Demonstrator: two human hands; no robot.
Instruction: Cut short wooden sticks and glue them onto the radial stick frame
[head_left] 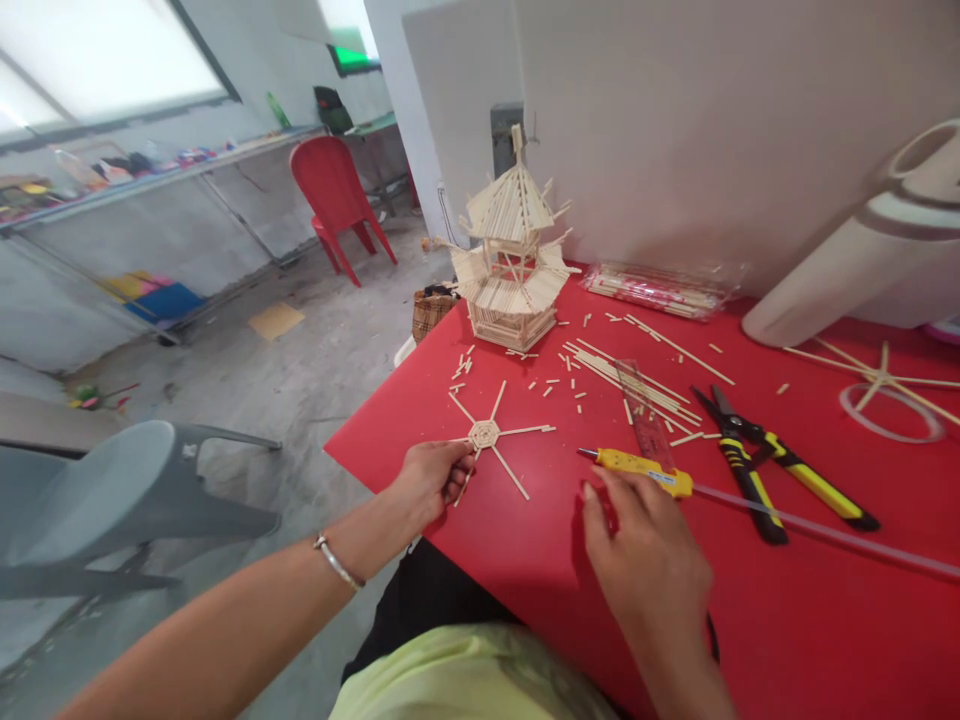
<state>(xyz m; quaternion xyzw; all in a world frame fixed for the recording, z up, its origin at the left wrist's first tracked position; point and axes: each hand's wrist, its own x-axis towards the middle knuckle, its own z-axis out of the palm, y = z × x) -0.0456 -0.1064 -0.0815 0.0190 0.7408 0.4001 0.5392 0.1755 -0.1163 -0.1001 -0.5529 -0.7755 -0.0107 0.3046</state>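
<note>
My left hand [429, 482] pinches one spoke of a six-armed wooden stick frame [484, 433], whose centre is wound with small hexagons of stick pieces. The frame lies near the left edge of the red table [540, 570]. My right hand [652, 555] is at a yellow glue gun [636, 463], fingertips at its near side and thumb apart, not wrapped round it. A clear glue stick [810, 535] runs out of the gun's back end. Behind the frame stands a two-tiered pagoda model [514, 285] made of sticks.
Yellow-black cutters [757, 455] lie right of the glue gun, and a clear ruler [643, 415] lies behind it. Loose sticks [622, 375] and cut pieces are scattered about. Farther right are another stick frame [885, 378], a clear ring [892, 425] and a pale cylinder [832, 265].
</note>
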